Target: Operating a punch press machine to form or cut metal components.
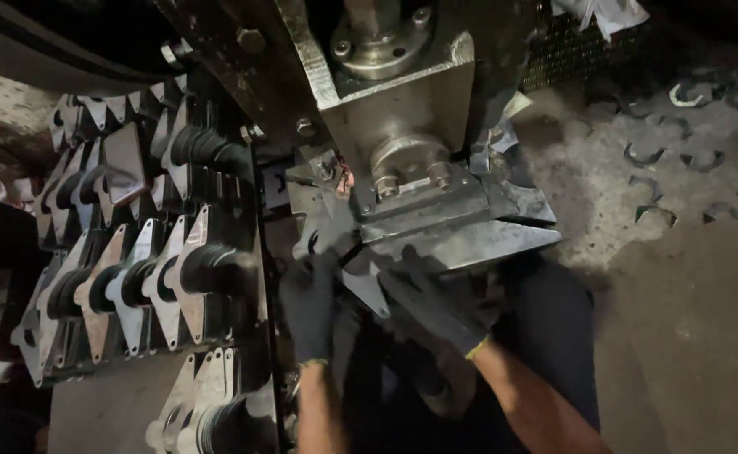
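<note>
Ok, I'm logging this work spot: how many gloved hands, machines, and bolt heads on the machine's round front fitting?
Gloved hands: 2, the left hand and the right hand
Machine: 1
Bolt heads on the round front fitting: 2
Total: 5
The stacked plates on the left are too crowded to count.
</note>
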